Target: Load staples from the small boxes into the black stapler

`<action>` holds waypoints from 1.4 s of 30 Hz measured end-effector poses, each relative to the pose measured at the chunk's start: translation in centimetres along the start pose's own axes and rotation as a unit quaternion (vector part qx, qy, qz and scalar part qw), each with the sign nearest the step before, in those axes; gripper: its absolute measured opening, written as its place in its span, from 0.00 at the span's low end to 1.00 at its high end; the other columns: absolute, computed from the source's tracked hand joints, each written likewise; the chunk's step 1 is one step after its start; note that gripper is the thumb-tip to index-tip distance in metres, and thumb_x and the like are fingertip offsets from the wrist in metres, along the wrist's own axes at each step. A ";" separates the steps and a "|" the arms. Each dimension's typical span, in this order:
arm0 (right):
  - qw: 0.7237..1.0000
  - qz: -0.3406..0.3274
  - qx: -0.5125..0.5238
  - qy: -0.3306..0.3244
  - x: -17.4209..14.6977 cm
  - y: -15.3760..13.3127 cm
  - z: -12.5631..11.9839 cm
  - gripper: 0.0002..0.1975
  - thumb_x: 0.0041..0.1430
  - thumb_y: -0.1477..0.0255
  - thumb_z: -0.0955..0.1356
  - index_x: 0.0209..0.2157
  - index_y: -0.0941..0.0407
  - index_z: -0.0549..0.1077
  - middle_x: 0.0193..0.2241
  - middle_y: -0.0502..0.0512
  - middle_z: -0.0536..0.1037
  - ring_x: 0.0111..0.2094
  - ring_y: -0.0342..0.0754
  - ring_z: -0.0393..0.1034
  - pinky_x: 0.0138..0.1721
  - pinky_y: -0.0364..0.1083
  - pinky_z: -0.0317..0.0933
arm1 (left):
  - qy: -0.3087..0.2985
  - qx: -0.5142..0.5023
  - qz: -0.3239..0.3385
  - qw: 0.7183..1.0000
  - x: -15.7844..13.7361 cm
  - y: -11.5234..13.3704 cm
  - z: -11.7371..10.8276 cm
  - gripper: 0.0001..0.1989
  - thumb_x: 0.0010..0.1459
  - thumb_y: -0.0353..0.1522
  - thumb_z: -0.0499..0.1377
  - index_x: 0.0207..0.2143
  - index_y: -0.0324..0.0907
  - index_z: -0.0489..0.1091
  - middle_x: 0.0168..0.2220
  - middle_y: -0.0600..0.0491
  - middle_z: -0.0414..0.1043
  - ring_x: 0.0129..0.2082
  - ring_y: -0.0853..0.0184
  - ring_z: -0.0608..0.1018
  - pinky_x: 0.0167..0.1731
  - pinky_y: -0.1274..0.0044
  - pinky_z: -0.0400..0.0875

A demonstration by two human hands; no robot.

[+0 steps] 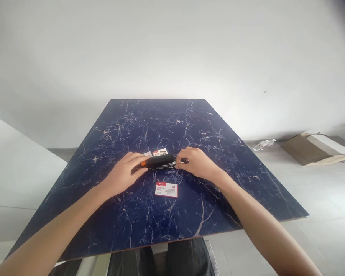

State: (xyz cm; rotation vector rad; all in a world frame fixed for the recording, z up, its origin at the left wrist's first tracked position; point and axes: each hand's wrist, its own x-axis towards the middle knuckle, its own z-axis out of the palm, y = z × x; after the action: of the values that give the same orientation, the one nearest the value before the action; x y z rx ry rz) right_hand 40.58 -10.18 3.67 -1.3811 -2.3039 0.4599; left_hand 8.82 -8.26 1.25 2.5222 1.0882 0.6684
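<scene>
A black stapler (160,160) with an orange part at its left end lies sideways between my hands, over the middle of the table. My left hand (129,166) grips the left end, thumb below and fingers above. At the other end, my right hand (191,163) is closed in a pinch. The parts between its fingertips are mostly hidden. Just behind the stapler, a small white and red box (160,152) is partly covered. Nearer to me, a white and red staple box (166,189) lies flat, with staples pictured on its front.
The dark blue marbled table (161,122) reaches back to a white wall (161,50). On the floor at the right are an open cardboard box (307,149) and a clear plastic bottle (263,145). My legs (186,258) are below the table's front edge.
</scene>
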 end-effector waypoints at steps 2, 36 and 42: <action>0.999 0.034 0.010 0.015 -0.9 -0.3 -0.7 0.05 0.61 0.67 0.72 0.32 0.52 0.78 0.40 0.52 0.83 0.37 0.50 0.76 0.39 0.48 0.65 | -0.013 0.009 0.000 1.000 0.0 -0.1 -0.2 0.20 0.69 0.41 0.57 0.60 0.47 0.69 0.55 0.46 0.74 0.55 0.54 0.72 0.53 0.60 0.72; 0.902 0.198 0.379 0.052 0.0 3.9 0.5 0.15 0.52 0.60 0.76 0.34 0.54 0.74 0.33 0.52 0.82 0.36 0.49 0.78 0.47 0.51 0.70 | -0.104 -0.028 -0.079 0.991 -0.2 -1.2 -2.5 0.23 0.64 0.45 0.61 0.59 0.51 0.71 0.57 0.46 0.72 0.53 0.53 0.77 0.53 0.59 0.72; 0.856 0.231 0.461 0.046 -0.1 3.2 1.4 0.15 0.46 0.62 0.79 0.31 0.54 0.76 0.39 0.54 0.83 0.40 0.49 0.78 0.50 0.50 0.69 | -0.095 -0.032 -0.083 0.991 -0.3 -1.0 -2.0 0.24 0.64 0.46 0.60 0.60 0.53 0.70 0.56 0.46 0.73 0.53 0.53 0.77 0.52 0.59 0.73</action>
State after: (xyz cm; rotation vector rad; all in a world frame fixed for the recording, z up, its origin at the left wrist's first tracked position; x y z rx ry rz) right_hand 42.30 -8.93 0.95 -1.3322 -1.2805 1.3813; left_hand 6.99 -7.61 2.42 2.3523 1.1719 0.4013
